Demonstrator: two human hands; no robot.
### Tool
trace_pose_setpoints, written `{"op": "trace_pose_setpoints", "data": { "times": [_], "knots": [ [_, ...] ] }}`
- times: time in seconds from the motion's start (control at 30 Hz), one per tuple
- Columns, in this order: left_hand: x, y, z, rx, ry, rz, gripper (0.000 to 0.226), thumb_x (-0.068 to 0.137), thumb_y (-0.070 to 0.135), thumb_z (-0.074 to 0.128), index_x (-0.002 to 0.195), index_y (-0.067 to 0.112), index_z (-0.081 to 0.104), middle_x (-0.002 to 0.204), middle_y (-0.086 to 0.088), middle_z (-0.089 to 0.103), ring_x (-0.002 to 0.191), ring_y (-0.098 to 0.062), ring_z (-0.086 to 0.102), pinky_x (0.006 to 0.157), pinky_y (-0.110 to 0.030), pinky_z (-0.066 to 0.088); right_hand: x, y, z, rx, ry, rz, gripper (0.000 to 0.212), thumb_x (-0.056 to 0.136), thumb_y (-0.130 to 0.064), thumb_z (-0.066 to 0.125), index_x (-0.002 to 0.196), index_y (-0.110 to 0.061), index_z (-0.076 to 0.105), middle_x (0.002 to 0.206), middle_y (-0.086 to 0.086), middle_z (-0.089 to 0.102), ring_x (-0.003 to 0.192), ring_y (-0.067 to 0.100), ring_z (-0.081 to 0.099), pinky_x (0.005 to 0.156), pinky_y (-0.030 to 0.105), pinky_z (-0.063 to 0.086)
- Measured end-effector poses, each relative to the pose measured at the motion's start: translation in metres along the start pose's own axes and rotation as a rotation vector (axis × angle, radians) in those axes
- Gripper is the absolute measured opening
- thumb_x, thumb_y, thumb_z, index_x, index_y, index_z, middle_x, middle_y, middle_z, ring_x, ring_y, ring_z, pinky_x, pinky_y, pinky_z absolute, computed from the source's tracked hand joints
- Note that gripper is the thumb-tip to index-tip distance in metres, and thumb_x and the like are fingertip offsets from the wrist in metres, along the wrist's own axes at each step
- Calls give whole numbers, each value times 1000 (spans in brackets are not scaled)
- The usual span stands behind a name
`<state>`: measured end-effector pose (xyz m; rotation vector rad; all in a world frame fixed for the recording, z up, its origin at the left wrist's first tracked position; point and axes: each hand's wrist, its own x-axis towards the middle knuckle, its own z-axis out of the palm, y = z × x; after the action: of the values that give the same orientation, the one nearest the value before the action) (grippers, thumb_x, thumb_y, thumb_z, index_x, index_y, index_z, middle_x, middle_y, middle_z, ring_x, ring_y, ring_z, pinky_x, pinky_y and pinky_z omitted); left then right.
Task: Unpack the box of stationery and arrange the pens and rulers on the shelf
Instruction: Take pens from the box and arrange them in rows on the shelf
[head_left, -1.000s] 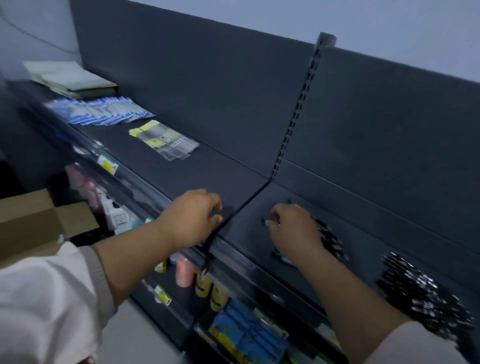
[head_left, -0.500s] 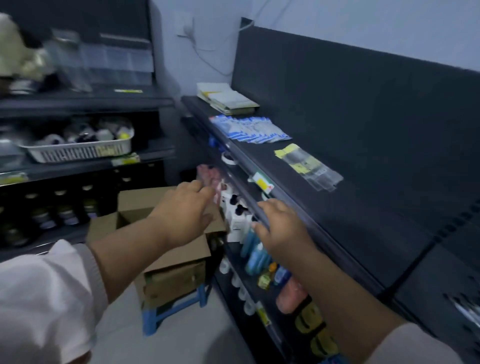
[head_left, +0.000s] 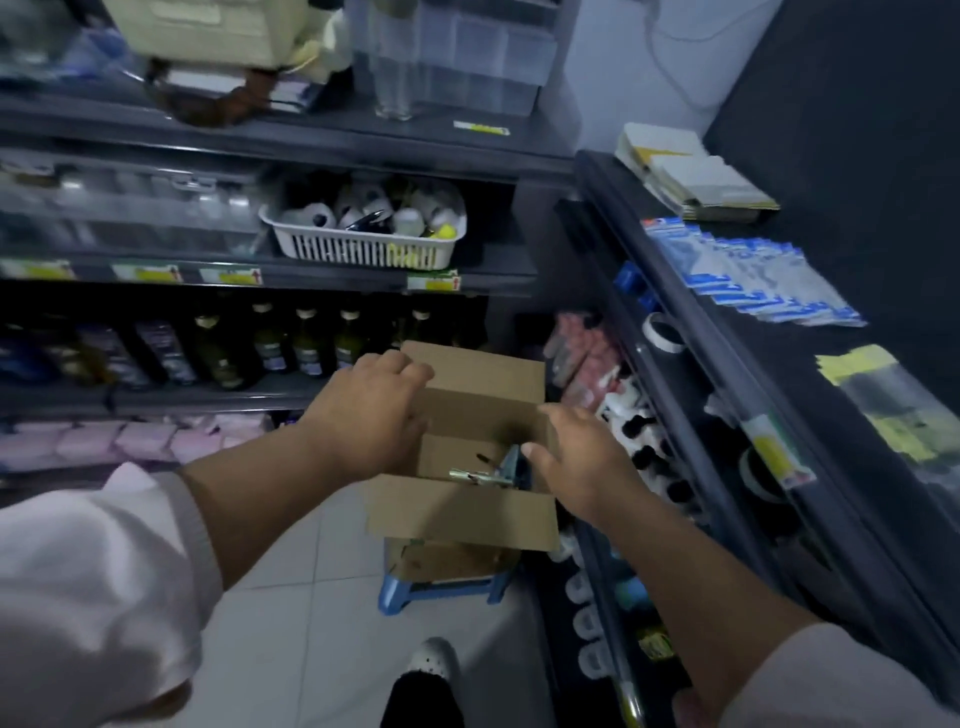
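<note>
An open cardboard box stands on a blue stool in the aisle. A few pens and a metallic item lie inside it. My left hand hovers over the box's left side with loosely curled fingers, holding nothing. My right hand is at the box's right edge, thumb close to the items inside, with nothing seen in its grip. The dark shelf runs along the right. It carries blue-and-white packets and clear packets with yellow labels.
A stack of notebooks sits at the shelf's far end. Left shelving holds a white basket and a row of bottles. Lower right shelves are packed with small goods. My shoe stands on the tiled floor before the stool.
My view swung left from the shelf section with the pens to the box. Both hands left the shelf and came down over the open box.
</note>
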<state>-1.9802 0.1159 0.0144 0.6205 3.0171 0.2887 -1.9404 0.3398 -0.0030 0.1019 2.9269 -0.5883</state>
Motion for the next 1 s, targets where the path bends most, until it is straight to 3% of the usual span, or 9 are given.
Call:
{"op": "trace_pose_setpoints", "data": {
  "times": [0.27,0.43,0.63,0.87,1.0],
  "knots": [
    [74,-43,56,-41,-115,-175,52,92,42,51,138,23,38,136,-3,43,123,-23,42,101,-39,39,124,22,44,-41,-193,-27,52,93,-36,58,141,-23,41,142,-1,46,122,19,49,95,27,40],
    [109,-70,101,-46,-183,-209,55,93,42,50,142,23,34,141,-2,40,129,-23,37,104,-40,31,186,40,90,-51,-345,14,51,90,-35,62,137,-27,45,134,-2,51,107,18,56,85,29,49],
    [142,-108,173,-43,-236,-188,56,92,43,49,142,22,34,142,-5,39,130,-25,36,106,-41,35,237,65,172,-71,-496,42,58,88,-34,65,141,-20,43,140,2,48,126,22,47,101,30,42],
    [161,-144,260,2,-254,-126,63,92,44,48,147,20,28,151,-10,26,142,-29,17,113,-41,23,269,83,282,-148,-699,-57,46,89,-26,64,133,-20,51,134,4,55,119,23,51,88,23,40],
    [166,-156,293,-42,-228,-121,64,90,43,52,146,19,32,154,-12,19,143,-30,14,114,-44,24,281,93,325,-258,-796,-120,50,87,-31,63,134,-18,50,140,9,49,123,27,49,95,30,41]
  ]
}}
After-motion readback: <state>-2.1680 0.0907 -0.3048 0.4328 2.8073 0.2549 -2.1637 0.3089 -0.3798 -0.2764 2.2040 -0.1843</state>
